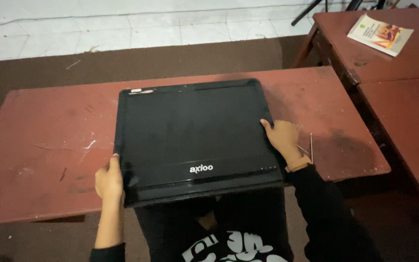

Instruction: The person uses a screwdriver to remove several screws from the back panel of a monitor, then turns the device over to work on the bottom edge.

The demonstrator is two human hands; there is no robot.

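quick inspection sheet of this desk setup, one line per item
surface: scuffed red-brown table, pale scratches
job's things: closed black laptop, near edge overhanging the table
clutter: thin metal rods beside the right wrist
grips: left hand holds the laptop's left edge; right hand holds its right edge
cables: thin line along the white tiled floor, unclear
surroundings: booklet on a second table; brown carpet

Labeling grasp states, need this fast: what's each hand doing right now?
Left hand: closed on the laptop's left edge, near the front corner.
Right hand: closed on the laptop's right edge, thumb on the lid.
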